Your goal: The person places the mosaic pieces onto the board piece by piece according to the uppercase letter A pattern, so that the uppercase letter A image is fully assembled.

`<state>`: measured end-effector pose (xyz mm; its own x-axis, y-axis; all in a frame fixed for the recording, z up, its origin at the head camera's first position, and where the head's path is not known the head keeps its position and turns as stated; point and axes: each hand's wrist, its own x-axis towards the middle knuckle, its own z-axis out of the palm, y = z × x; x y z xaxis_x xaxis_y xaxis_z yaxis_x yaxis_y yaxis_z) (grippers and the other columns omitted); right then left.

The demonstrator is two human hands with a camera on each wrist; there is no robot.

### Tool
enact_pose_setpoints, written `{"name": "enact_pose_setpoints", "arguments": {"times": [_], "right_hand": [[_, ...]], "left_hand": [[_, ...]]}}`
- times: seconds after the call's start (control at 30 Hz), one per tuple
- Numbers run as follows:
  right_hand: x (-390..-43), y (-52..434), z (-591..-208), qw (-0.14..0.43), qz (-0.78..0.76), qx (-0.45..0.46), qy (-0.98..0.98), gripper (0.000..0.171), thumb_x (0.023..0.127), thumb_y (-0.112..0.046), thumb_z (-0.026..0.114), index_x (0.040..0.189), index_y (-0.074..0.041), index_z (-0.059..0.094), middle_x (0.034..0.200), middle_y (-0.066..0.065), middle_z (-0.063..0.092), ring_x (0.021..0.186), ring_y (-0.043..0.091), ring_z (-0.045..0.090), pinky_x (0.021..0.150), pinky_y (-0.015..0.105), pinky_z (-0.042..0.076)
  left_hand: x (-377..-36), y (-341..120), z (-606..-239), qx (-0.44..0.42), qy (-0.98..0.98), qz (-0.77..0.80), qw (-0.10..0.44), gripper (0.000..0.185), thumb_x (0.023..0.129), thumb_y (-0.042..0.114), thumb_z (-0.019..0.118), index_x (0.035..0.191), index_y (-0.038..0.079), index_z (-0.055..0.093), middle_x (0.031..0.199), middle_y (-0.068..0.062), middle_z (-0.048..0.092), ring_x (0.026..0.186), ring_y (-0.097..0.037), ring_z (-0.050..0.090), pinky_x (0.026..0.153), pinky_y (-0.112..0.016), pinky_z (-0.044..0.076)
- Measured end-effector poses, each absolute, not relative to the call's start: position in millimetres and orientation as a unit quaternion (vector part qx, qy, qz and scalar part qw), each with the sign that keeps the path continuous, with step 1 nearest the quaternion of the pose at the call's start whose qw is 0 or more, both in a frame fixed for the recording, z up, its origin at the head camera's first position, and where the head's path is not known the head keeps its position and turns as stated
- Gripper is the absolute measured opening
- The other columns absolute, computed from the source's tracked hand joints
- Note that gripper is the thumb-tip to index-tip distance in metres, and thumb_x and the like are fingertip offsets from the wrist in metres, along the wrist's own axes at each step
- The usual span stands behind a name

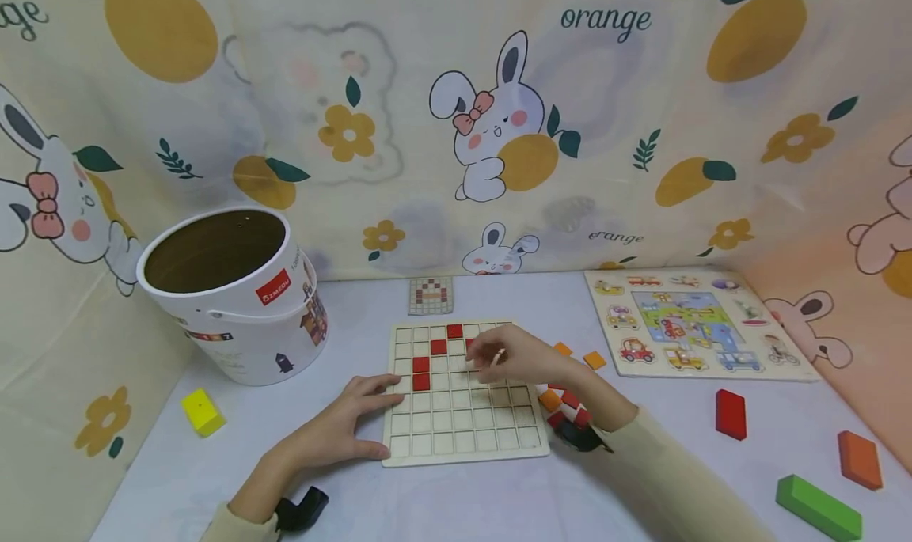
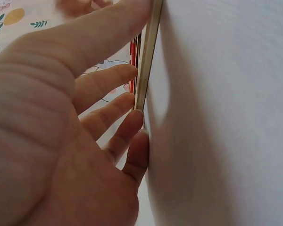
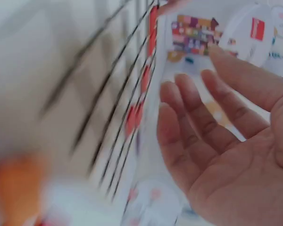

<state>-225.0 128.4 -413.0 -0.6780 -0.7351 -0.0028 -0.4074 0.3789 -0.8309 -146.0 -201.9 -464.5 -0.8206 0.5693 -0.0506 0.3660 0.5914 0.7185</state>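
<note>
**Both hands at the wooden grid board**

Wooden grid board (image 1: 463,415) lies flat on the table (image 1: 456,502), centre front. Red square tiles (image 1: 421,373) sit in cells of its upper left part, in a stepped line rising toward the top edge.

Left hand (image 1: 342,425): fingers straight and spread, resting against the board's left edge. Left wrist view confirms fingertips (image 2: 132,120) touching the thin side of the board (image 2: 148,52); nothing gripped.

Right hand (image 1: 516,358): hovers above the upper middle of the board, near the red tiles. Right wrist view, blurred, shows the palm (image 3: 236,136) with fingers relaxed and slightly bent, holding nothing; the grid (image 3: 108,108) with red tiles is beside it.

Loose orange and red tiles (image 1: 563,403) lie on the table just right of the board, by the right wrist.

Surroundings: small pattern card (image 1: 431,296) behind the board; white bucket (image 1: 235,297) tilted at left; yellow block (image 1: 203,412) near it; vehicle puzzle board (image 1: 694,324) at right; red block (image 1: 731,414), orange block (image 1: 860,459) and green block (image 1: 818,508) at right front.
</note>
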Motion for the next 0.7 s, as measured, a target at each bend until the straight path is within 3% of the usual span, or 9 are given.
{"name": "enact_pose_setpoints", "arguments": {"times": [0.13,0.3,0.5,0.7], "right_hand": [[-199.6,186.9,-418.9,0.169,-0.433,-0.320,0.825,0.024,0.087,-0.002,0.074,0.109,0.001,0.067,0.101,0.013,0.067,0.090,0.024,0.060,0.081,0.033,0.054],[-165.8,236.4,-430.4,0.164,-0.421,-0.270,0.850,0.024,0.083,-0.007,0.079,0.105,-0.007,0.069,0.102,0.006,0.068,0.090,0.025,0.060,0.081,0.032,0.052],[-151.1,254.5,-438.8,0.167,-0.429,-0.246,0.853,0.026,0.083,-0.007,0.079,0.106,-0.013,0.069,0.105,0.002,0.067,0.093,0.023,0.057,0.082,0.028,0.050],[-152.3,260.3,-443.8,0.175,-0.423,-0.247,0.854,0.025,0.085,-0.002,0.075,0.108,-0.012,0.069,0.102,0.003,0.063,0.089,0.022,0.054,0.078,0.024,0.048]], "left_hand": [[-146.4,-200.8,-464.6,0.262,0.882,0.365,0.144,0.075,0.077,0.044,0.083,0.141,0.015,0.058,0.157,0.000,0.035,0.138,-0.024,0.030,0.112,-0.057,0.032],[-145.5,-201.2,-463.9,0.261,0.881,0.366,0.147,0.075,0.077,0.042,0.084,0.141,0.013,0.058,0.157,-0.002,0.035,0.139,-0.027,0.029,0.112,-0.058,0.032],[-145.0,-201.9,-464.7,0.261,0.883,0.363,0.141,0.075,0.077,0.043,0.084,0.141,0.014,0.058,0.157,-0.002,0.035,0.140,-0.028,0.030,0.111,-0.058,0.032],[-144.7,-200.7,-463.2,0.257,0.882,0.367,0.143,0.075,0.077,0.043,0.083,0.141,0.014,0.058,0.158,-0.002,0.035,0.140,-0.029,0.030,0.111,-0.059,0.032]]}}
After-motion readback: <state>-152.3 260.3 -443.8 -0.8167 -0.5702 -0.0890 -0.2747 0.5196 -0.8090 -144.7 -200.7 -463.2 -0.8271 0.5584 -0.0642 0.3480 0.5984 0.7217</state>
